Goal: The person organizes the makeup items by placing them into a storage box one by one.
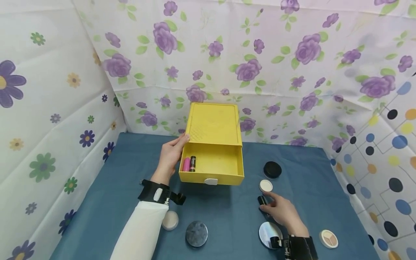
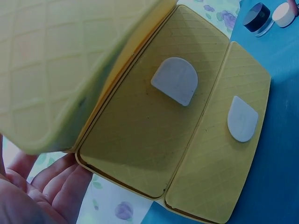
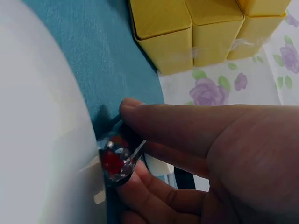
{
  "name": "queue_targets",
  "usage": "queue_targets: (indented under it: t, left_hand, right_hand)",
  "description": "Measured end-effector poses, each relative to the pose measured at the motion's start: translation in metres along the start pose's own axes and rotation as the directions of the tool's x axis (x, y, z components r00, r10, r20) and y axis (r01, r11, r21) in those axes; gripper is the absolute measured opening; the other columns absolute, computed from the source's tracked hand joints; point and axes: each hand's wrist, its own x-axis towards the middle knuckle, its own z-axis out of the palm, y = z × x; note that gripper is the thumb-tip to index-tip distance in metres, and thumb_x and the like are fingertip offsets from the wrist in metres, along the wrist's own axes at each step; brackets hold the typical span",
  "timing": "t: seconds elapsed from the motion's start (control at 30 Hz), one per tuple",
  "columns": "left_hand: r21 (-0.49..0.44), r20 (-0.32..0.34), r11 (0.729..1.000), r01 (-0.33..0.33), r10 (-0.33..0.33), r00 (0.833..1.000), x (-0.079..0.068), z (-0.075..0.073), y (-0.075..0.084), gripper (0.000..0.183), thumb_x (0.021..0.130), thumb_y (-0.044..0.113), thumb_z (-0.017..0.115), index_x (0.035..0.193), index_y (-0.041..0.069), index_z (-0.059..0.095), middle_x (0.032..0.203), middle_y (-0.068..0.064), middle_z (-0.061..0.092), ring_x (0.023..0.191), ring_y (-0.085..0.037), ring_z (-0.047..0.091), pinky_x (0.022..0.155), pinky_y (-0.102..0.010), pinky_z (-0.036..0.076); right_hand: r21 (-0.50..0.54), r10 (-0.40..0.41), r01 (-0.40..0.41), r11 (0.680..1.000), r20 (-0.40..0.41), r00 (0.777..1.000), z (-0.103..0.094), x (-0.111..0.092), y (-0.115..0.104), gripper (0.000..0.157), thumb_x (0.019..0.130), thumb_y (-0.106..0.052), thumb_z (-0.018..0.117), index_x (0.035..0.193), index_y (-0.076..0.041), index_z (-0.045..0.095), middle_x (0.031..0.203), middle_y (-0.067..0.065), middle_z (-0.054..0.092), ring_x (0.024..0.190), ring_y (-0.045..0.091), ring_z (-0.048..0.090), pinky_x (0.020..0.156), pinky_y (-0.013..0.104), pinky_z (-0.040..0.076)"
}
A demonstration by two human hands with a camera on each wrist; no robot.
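A yellow drawer box (image 1: pixel 214 122) stands at the back with its top drawer (image 1: pixel 224 159) pulled out. Inside that drawer, at the left, are a pink tube (image 1: pixel 186 164) and a black lipstick (image 1: pixel 193 164). My left hand (image 1: pixel 170 155) holds the box by its left side. In the left wrist view, two closed drawer fronts with white tabs (image 2: pixel 176 80) show below the pulled-out drawer. Over at the right, my right hand (image 1: pixel 282 211) pinches a dark lipstick tube (image 1: pixel 261 200) close to the cloth; its clear end, red inside, shows in the right wrist view.
Around the right hand are a black round jar (image 1: pixel 272 170), a small white-lidded pot (image 1: pixel 265 185), a round mirror (image 1: pixel 269 233) and a cream palette (image 1: pixel 329 239). A pale round compact (image 1: pixel 170 220) and a dark round compact (image 1: pixel 196 234) lie in front. Patterned cloth walls enclose the blue cloth (image 1: pixel 224 209).
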Motion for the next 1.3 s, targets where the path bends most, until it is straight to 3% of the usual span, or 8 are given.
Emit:
queue_targets:
  t: [0.53,0.93,1.3]
  left_hand:
    - [-0.02,-0.007,1.0,-0.008,0.008,1.0,-0.002,0.0,-0.001,0.075,0.076,0.07,0.072,0.136,0.027,0.06,0.139,0.0,0.057,0.102,-0.017,0.066,0.089,-0.04,0.057]
    - [-0.029,0.0,1.0,-0.009,0.009,1.0,0.0,0.001,0.0,0.078,0.076,0.07,0.072,0.137,0.024,0.059,0.144,0.007,0.053,0.108,-0.016,0.064,0.091,-0.041,0.056]
    - [-0.038,-0.005,0.999,-0.01,0.01,1.0,0.002,0.001,0.0,0.076,0.077,0.068,0.072,0.137,0.024,0.059,0.142,0.007,0.054,0.106,-0.015,0.065,0.09,-0.04,0.057]
  right_hand:
    - [0.041,-0.017,0.017,0.999,0.004,1.0,0.002,0.001,0.007,0.064,0.089,-0.033,0.074,0.147,-0.019,0.049,0.077,0.001,0.064,0.067,0.017,0.057,0.057,0.035,0.046]
    - [0.028,-0.041,0.041,0.999,-0.001,0.999,0.001,0.002,0.009,0.06,0.091,-0.035,0.072,0.146,-0.023,0.05,0.075,0.002,0.061,0.064,0.019,0.054,0.055,0.035,0.044]
    - [0.082,-0.026,0.025,0.996,0.006,1.0,0.002,0.004,0.013,0.055,0.094,-0.035,0.069,0.144,-0.022,0.052,0.079,0.001,0.066,0.068,0.015,0.061,0.058,0.035,0.048]
